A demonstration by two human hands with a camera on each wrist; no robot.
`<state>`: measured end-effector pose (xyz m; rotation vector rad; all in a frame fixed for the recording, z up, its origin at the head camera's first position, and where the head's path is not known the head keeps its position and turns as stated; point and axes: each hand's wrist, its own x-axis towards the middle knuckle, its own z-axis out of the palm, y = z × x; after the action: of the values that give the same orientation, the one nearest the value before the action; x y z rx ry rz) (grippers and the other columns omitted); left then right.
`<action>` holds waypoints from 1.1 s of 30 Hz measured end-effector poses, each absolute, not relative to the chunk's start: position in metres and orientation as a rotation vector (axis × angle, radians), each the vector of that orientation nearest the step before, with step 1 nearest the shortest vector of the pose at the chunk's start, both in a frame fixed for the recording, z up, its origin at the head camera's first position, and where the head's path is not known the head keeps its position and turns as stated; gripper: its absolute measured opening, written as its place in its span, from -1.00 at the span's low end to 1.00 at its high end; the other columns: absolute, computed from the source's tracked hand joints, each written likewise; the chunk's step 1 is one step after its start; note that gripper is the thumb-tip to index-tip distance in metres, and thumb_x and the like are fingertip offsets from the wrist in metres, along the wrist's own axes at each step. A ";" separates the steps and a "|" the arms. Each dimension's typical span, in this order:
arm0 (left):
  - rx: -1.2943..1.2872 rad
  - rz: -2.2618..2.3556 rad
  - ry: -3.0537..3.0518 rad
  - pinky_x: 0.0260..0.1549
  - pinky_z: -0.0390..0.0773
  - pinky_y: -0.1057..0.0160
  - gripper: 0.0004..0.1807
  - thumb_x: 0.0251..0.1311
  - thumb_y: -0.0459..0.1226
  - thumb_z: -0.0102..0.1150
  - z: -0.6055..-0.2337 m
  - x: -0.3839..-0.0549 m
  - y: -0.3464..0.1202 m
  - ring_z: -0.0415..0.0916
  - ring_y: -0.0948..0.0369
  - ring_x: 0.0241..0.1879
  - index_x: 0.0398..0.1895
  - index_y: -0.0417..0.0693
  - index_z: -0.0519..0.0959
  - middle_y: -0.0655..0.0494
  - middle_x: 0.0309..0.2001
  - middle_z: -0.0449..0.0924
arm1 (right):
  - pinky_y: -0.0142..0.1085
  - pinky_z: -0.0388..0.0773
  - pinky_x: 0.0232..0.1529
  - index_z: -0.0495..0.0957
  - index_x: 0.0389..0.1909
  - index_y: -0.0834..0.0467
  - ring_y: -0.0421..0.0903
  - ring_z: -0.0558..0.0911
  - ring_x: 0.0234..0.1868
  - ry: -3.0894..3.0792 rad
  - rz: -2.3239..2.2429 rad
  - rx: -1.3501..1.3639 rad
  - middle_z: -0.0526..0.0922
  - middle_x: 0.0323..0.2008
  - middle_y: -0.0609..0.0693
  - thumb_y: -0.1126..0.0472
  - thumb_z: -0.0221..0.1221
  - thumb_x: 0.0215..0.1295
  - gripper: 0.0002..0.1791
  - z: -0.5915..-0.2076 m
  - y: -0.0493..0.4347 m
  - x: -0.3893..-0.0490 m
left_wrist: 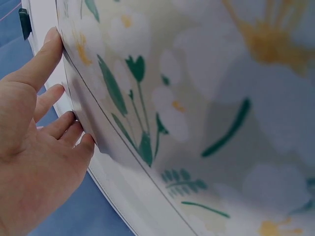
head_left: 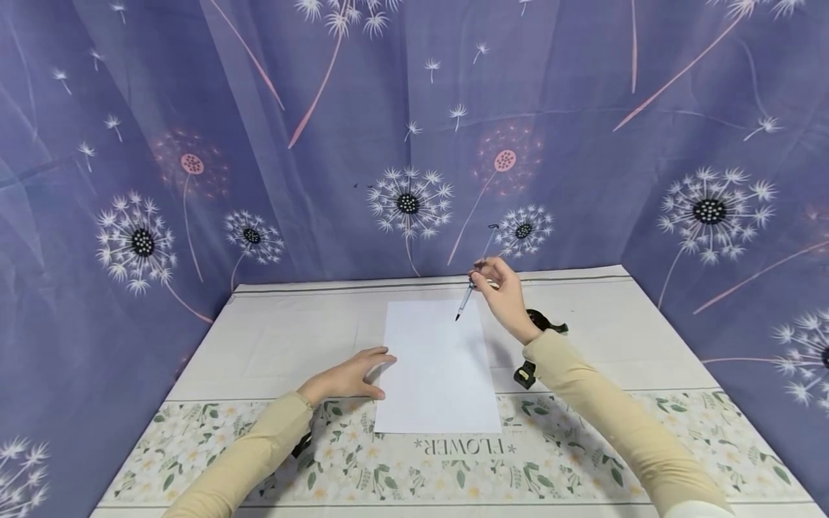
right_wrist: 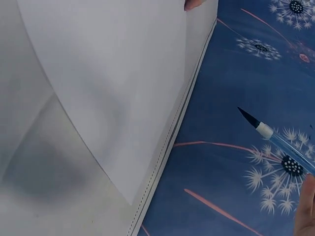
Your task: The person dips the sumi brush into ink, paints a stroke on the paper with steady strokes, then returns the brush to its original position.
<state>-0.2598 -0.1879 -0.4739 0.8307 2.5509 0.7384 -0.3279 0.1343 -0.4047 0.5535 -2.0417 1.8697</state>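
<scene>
Far L, a blue-purple dandelion-print curtain point(head_left: 58, 302) is hanging & running round the back to the far R. A white tablecloth point(head_left: 278, 324) is spreading out below, w/ a floral band point(head_left: 162, 450) crossing its near part.

At approx 8 o'clock from the blank white paper point(head_left: 437, 374), the beige L sleeve point(head_left: 249, 450) is lying over that band. At 9 o'clock the L hand point(head_left: 346, 374) is keeping its fingers loosely extended, thumb apart, fingertips overlapping the paper's L edge; can't tell if they're pressing. L wrist cam is showing the same loose fingers, close-up.

The paper is lying flat mid-cloth, its near end overlapping the band. Btwn 5 & 6 o'clock from it, upside-down "FLOWER" lettering point(head_left: 463, 447) is showing.

At 1 o'clock the brush point(head_left: 465, 300) is slanting: dark tip pointing to 7 o'clock, sm. dark loop at the 1 o'clock end. R wrist cam is showing a pale collar & bluish handle, tip standing well apart from the paper.

Btwn 1 & 2 o'clock the R hand point(head_left: 506, 298) is pinching the brush btwn thumb & fingers, up off the cloth. At 3 o'clock a sm. black device point(head_left: 524, 375) is showing beside the beige R sleeve point(head_left: 615, 410), which is stretching toward 4 o'clock.
</scene>
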 end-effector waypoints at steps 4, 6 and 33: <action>0.837 0.730 2.557 0.35 0.17 -0.26 -0.18 0.15 -0.10 0.32 -0.472 -0.260 -0.187 -0.03 -0.23 0.47 0.44 -0.15 0.22 -0.30 0.48 -0.02 | -0.43 0.65 -0.09 0.41 0.07 0.45 -0.44 0.59 -0.19 -2.068 1.871 0.540 0.55 -0.07 0.45 0.40 0.11 0.36 -0.69 -0.407 0.128 -0.329; 0.833 0.735 2.556 0.35 0.17 -0.26 -0.19 0.15 -0.11 0.33 -0.471 -0.259 -0.187 -0.04 -0.22 0.47 0.43 -0.15 0.22 -0.30 0.49 -0.02 | -0.40 0.66 -0.09 0.40 0.05 0.48 -0.42 0.60 -0.19 -2.079 1.854 0.552 0.55 -0.09 0.47 0.43 0.10 0.35 -0.70 -0.402 0.124 -0.324; 0.785 0.737 2.551 0.39 0.14 -0.20 -0.11 0.15 -0.08 0.33 -0.473 -0.261 -0.187 -0.06 -0.19 0.49 0.46 -0.19 0.15 -0.24 0.50 -0.04 | -0.53 0.61 -0.19 0.42 -0.03 0.50 -0.35 0.60 -0.24 -2.097 1.900 0.541 0.59 -0.13 0.47 0.47 0.12 0.32 -0.74 -0.401 0.091 -0.315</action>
<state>-0.2613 -0.1867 -0.4732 0.7850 2.5506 0.7369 -0.3148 0.0915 -0.4013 0.5411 -2.0969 1.9001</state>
